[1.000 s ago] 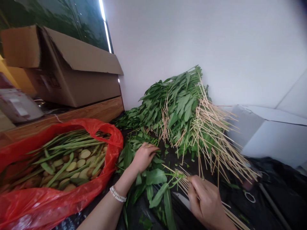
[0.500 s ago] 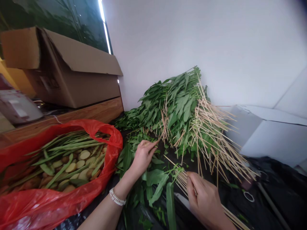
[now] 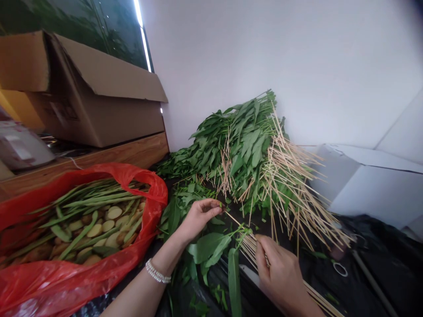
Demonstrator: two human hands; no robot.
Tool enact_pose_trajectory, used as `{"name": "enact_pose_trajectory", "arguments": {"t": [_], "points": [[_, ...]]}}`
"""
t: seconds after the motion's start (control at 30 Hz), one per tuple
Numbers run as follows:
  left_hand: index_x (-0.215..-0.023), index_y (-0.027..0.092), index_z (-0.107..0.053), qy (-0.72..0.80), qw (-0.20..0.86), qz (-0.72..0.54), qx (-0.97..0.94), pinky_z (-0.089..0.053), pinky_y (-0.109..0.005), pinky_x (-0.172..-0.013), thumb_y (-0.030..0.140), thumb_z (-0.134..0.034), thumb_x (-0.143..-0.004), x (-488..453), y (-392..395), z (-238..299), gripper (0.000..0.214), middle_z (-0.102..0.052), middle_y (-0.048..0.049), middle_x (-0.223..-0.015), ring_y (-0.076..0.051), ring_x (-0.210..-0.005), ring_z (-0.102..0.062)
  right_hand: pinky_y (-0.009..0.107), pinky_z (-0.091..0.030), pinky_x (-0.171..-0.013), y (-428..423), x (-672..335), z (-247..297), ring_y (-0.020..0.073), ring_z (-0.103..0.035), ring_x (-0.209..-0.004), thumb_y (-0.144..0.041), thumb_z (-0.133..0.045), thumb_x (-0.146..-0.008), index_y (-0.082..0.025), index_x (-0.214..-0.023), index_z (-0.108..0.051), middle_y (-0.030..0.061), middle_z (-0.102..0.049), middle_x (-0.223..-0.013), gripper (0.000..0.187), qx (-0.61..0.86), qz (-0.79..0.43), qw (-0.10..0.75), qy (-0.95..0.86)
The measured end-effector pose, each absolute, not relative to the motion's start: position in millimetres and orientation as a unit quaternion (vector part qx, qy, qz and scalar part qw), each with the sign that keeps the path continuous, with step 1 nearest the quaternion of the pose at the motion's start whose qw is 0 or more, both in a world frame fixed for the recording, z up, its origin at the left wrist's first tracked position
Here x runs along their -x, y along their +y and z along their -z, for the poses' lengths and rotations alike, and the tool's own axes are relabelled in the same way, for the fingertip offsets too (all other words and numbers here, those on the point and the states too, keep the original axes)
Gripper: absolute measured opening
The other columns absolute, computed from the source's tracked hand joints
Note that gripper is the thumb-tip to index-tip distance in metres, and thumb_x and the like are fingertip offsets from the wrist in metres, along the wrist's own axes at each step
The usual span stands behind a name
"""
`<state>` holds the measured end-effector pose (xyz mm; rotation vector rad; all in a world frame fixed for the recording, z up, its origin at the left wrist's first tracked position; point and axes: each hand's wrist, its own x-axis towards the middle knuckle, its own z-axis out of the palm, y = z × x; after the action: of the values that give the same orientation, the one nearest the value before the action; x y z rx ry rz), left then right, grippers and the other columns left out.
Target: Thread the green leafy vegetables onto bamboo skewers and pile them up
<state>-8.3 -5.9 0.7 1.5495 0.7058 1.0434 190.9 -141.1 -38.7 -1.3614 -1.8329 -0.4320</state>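
My left hand (image 3: 197,216) pinches a small green leaf piece between thumb and fingertips, right at the tip of a bamboo skewer. A bead bracelet (image 3: 156,273) sits on that wrist. My right hand (image 3: 280,276) is closed round a bundle of bamboo skewers (image 3: 253,249) with green leaves (image 3: 211,246) threaded on their front ends. Behind both hands leans a big heap of leaf-loaded skewers (image 3: 254,163) against the white wall. Loose leaves (image 3: 180,202) lie under my left hand on black plastic sheet.
A red plastic bag (image 3: 86,268) at the left holds green stalks and pale sliced pieces (image 3: 99,220). A cardboard box (image 3: 89,92) rests on a wooden ledge behind it. A white box (image 3: 373,185) stands at the right. Small scissors (image 3: 337,266) lie on the black sheet.
My left hand has lifted from the loose leaves with a pinched leaf piece and moved right to the skewer tip. My right hand has held the skewer bundle almost still.
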Motion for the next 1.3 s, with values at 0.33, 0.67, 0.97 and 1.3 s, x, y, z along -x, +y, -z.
{"name": "enact_pose_trajectory", "arguments": {"t": [0.33, 0.67, 0.97, 1.3], "points": [[-0.095, 0.013, -0.071, 0.280, 0.587, -0.425, -0.630, -0.050, -0.029, -0.081, 0.039, -0.066, -0.080, 7.9, -5.9, 4.4, 0.031, -0.074, -0.0080, -0.087, -0.016, -0.079, -0.066, 0.025, -0.048, -0.068, -138.6, -193.3, 44.2, 0.0158, -0.067, -0.072, -0.016, -0.039, -0.094, -0.015, -0.103, -0.057, 0.0065, -0.068, -0.085, 0.020, 0.544, 0.172, 0.393, -0.721], [-0.079, 0.015, -0.072, 0.318, 0.577, -0.449, -0.603, -0.051, -0.025, -0.071, 0.034, -0.082, -0.062, 6.1, -7.4, 3.4, 0.028, -0.070, -0.0018, -0.074, -0.013, -0.067, -0.063, 0.023, -0.048, -0.067, -139.2, -191.6, 42.3, 0.0152, -0.066, -0.070, -0.015, -0.036, -0.094, -0.014, -0.105, -0.058, 0.0055, -0.065, -0.079, 0.025, 0.540, 0.158, 0.390, -0.729], [-0.078, 0.014, -0.073, 0.328, 0.560, -0.456, -0.609, -0.051, -0.026, -0.070, 0.030, -0.083, -0.059, 5.2, -8.4, 2.4, 0.026, -0.072, -0.0024, -0.073, -0.013, -0.066, -0.063, 0.023, -0.048, -0.067, -139.5, -192.4, 44.0, 0.0154, -0.066, -0.072, -0.014, -0.033, -0.095, -0.014, -0.105, -0.059, 0.0056, -0.065, -0.077, 0.028, 0.548, 0.156, 0.369, -0.735], [-0.083, 0.014, -0.075, 0.355, 0.528, -0.453, -0.625, -0.053, -0.030, -0.072, 0.034, -0.078, -0.065, 5.7, -8.0, 3.6, 0.027, -0.075, -0.0059, -0.077, -0.017, -0.070, -0.066, 0.023, -0.047, -0.065, -138.4, -193.1, 45.8, 0.0146, -0.066, -0.069, -0.015, -0.035, -0.094, -0.013, -0.105, -0.060, 0.0044, -0.065, -0.078, 0.027, 0.550, 0.167, 0.370, -0.730]]}}
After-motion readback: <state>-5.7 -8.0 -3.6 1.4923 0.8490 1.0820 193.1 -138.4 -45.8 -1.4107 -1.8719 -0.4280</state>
